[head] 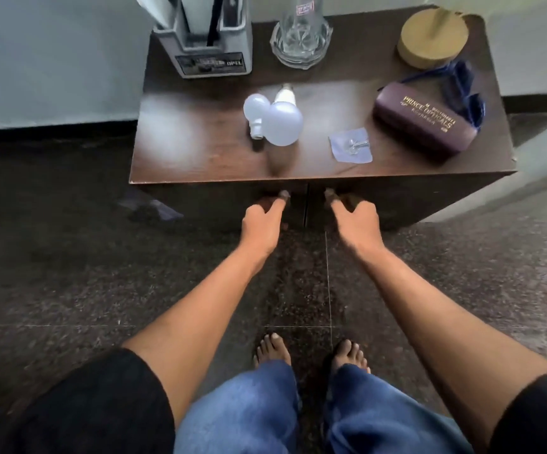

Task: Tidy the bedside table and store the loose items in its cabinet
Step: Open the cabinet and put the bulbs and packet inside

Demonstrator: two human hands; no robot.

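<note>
A dark wooden bedside table (200,158) stands before me, its two cabinet doors (305,208) closed with a thin seam between them. My left hand (262,221) and my right hand (355,217) reach to the doors' top edges on either side of the seam, fingers curled at the edge; the fingertips are partly hidden in shadow. On top lie two white bulbs (277,117), a clear adhesive hook (352,145) and a maroon spectacle case (424,121) with a blue cord (462,83).
At the back stand a grey holder (206,44) with papers, a glass vase (301,37) and a round gold lid or base (432,37). Dark granite floor surrounds the table. My bare feet (311,352) are close in front. A pale wall rises at the left.
</note>
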